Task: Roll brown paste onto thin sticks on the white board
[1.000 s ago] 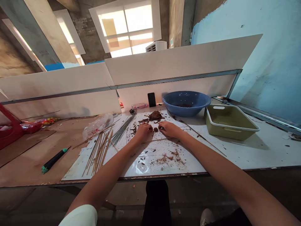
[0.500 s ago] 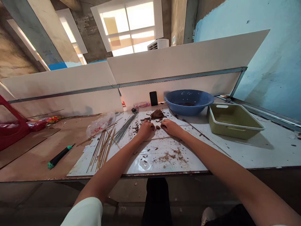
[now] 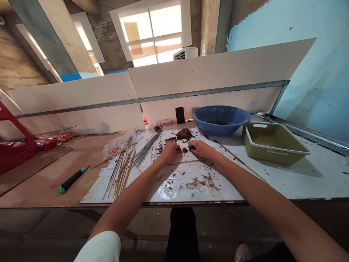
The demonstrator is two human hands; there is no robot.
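Observation:
My left hand [image 3: 171,153] and my right hand [image 3: 201,149] rest curled on a white board [image 3: 163,192], fingertips facing each other. Between them sits a small brown clay ball [image 3: 184,149], close to both hands. A bigger lump of brown clay [image 3: 184,134] lies just beyond, among dark crumbs. A thin wooden stick [image 3: 188,161] lies under my wrists' line, near both hands. Whether either hand holds a bit of clay is hidden by the curled fingers. To the left lie a pile of wooden sticks [image 3: 120,173] and a bundle of thin metal wires [image 3: 147,148].
A blue plastic basin [image 3: 221,120] with dark liquid and an olive tray [image 3: 276,144] stand at the back right. A black phone [image 3: 180,115] leans on the white partition [image 3: 207,95]. A plastic bag [image 3: 119,144] and a green-handled tool [image 3: 71,181] lie left.
The view has drifted slightly right. Both hands stay curled at the small clay ball, their fingertips a little nearer to it than a second ago.

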